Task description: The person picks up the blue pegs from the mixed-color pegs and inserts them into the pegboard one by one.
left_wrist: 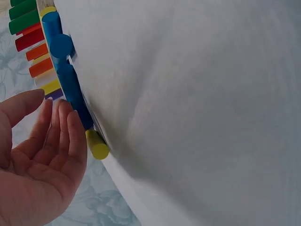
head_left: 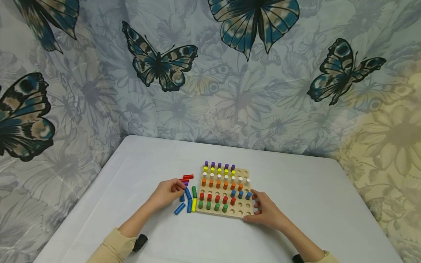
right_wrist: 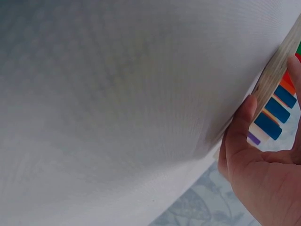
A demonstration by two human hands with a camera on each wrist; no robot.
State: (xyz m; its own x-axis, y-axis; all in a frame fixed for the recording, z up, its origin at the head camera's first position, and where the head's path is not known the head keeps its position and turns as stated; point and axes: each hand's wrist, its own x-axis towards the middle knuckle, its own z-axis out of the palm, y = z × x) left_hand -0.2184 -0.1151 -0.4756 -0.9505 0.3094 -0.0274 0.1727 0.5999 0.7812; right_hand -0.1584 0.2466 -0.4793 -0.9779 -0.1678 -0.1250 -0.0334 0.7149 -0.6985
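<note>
A wooden pegboard [head_left: 223,213] on the white table carries rows of purple, yellow, white, orange, blue, red and green pegs. My right hand [head_left: 268,212] holds its right side, the thumb at the near corner and fingers along the edge. In the right wrist view, that hand [right_wrist: 263,165] spans the board's edge [right_wrist: 275,70]. Left of the board, my left hand [head_left: 167,193] has its fingertips right by a loose purple peg [head_left: 185,184]. The left wrist view shows thumb and fingers of this hand [left_wrist: 47,160] apart, beside loose blue pegs [left_wrist: 70,87].
Loose red pegs [head_left: 188,176] lie beyond the left hand. Closer in are more blue pegs [head_left: 179,208], a yellow peg [head_left: 194,205] and a green peg [head_left: 194,192] beside the board's left edge. A butterfly-patterned wall covering [head_left: 236,102] stands behind the table [head_left: 158,153].
</note>
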